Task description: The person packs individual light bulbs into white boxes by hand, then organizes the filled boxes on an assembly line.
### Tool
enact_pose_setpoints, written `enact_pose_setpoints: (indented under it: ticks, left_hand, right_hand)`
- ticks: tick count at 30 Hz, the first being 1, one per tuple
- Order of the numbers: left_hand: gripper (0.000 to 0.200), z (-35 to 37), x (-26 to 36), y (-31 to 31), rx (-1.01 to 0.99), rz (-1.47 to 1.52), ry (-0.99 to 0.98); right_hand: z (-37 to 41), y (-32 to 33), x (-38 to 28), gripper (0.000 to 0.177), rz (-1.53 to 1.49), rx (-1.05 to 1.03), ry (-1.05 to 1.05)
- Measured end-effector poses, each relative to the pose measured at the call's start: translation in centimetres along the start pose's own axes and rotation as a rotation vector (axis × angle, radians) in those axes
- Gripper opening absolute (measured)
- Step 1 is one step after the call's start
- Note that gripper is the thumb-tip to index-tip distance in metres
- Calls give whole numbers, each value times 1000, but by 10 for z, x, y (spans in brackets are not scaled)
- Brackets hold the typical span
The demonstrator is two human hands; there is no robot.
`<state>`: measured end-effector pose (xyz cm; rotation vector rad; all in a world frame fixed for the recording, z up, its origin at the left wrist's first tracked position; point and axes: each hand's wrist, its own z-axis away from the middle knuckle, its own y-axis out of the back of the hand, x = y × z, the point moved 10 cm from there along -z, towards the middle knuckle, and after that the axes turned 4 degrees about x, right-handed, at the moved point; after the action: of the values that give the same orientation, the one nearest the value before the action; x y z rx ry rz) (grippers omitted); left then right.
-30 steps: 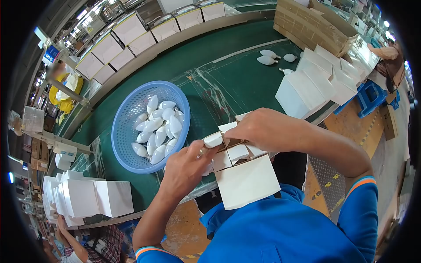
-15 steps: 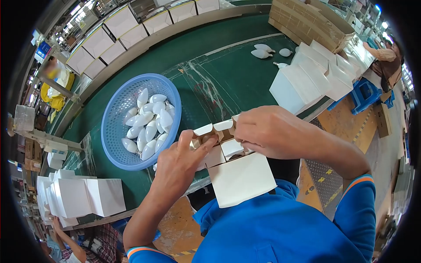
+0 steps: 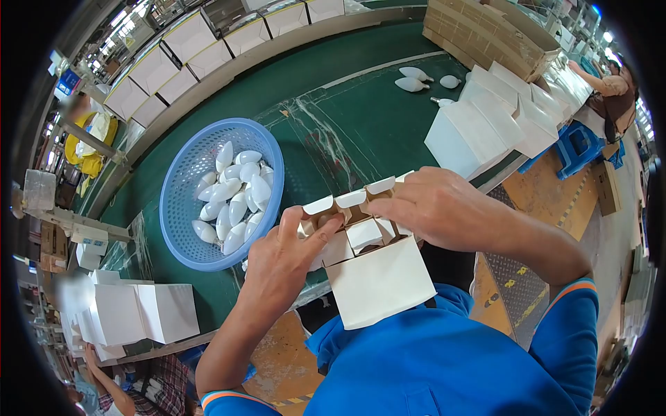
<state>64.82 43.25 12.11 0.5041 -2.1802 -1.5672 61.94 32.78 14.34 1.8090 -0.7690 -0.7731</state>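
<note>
A white cardboard box [image 3: 380,286] with its top open is held close in front of my body. Its large flap hangs toward me, and small flaps and inner dividers stand up at the far side. My left hand [image 3: 281,251] grips the left end, thumb and fingertips tucked into the left compartment. At the right end, my right hand [image 3: 438,206] is closed on the wall, its fingers pressing inside near the dividers. What lies deep in the compartments is mostly hidden. Left of the box is a blue plastic basket [image 3: 182,239] holding several white candle-shaped bulbs [image 3: 237,206].
The green work surface [image 3: 347,132] carries white cartons at right [image 3: 468,135] and more white cartons at lower left [image 3: 118,315]. A few loose bulbs [image 3: 412,84] lie near a brown cardboard box [image 3: 479,38]. Other people sit at far right and lower left.
My right hand has shifted slightly right, and its fingers now reach into the box's right side. More of the far flaps shows. My left hand keeps nearly the same grip.
</note>
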Motion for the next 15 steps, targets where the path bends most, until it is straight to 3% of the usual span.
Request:
enact_pose_setpoints:
  ticks: [7, 11, 14, 15]
  left_hand:
    - [53, 0, -2, -1, -20, -23, 21]
    - [51, 2, -2, -2, -9, 17, 30]
    - [48, 5, -4, -13, 26, 90, 0]
    - [47, 7, -8, -11, 48, 126, -18]
  right_hand:
    - [-6, 17, -6, 27, -20, 223, 92]
    - [10, 37, -39, 24, 5, 215, 310]
    - [17, 5, -49, 18, 70, -133, 321]
    - [20, 8, -50, 10, 111, 2, 347]
